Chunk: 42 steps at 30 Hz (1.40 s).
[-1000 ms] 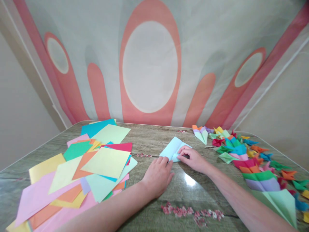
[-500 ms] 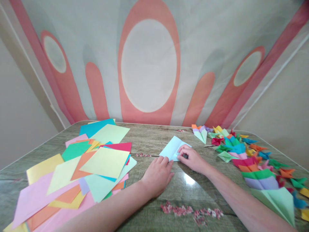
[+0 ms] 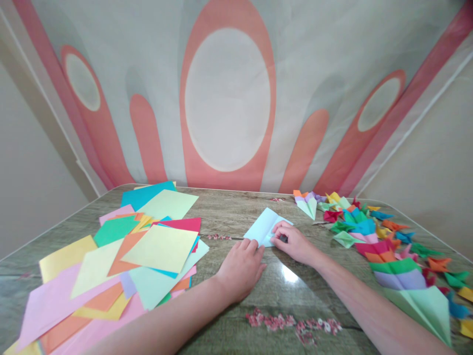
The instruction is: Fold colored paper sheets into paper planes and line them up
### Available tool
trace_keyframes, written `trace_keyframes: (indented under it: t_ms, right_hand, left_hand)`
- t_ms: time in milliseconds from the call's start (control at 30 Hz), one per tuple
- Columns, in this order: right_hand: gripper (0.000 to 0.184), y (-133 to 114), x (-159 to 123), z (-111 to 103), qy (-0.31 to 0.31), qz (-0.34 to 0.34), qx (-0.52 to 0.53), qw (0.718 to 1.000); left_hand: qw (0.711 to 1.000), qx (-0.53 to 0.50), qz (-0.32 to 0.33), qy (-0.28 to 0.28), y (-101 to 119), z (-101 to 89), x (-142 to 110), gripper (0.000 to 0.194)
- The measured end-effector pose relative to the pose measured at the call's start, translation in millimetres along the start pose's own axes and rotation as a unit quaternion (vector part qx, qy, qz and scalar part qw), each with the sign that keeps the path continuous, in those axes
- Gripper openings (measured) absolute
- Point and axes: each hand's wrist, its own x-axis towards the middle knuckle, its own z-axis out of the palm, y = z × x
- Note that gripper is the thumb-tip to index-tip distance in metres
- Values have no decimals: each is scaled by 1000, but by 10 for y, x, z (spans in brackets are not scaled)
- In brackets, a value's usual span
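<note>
A pale blue paper (image 3: pixel 263 226), partly folded, lies on the wood-patterned table (image 3: pixel 236 217) in the middle. My left hand (image 3: pixel 242 268) rests on the table with its fingertips pressing the paper's near corner. My right hand (image 3: pixel 291 241) lies on the paper's right side, fingers curled and pressed down on a fold. Neither hand lifts the paper off the table.
A loose heap of coloured square sheets (image 3: pixel 121 256) covers the table's left half. Several folded paper planes and other folded shapes (image 3: pixel 373 236) lie along the right side. A large pale green paper plane (image 3: pixel 424 308) sits near the right front. A patterned cloth (image 3: pixel 229 98) hangs behind.
My view has drifted a little. Both hands stay in place on the pale blue paper.
</note>
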Motion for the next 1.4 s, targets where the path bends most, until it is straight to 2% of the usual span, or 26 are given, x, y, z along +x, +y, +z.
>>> trace_keyframes:
  t_ms: [1400]
  right_hand:
    - [15,-24,23,4,6,-2,-3,1000]
  left_hand:
    - [1000,14,-3,6,18,10,10,32]
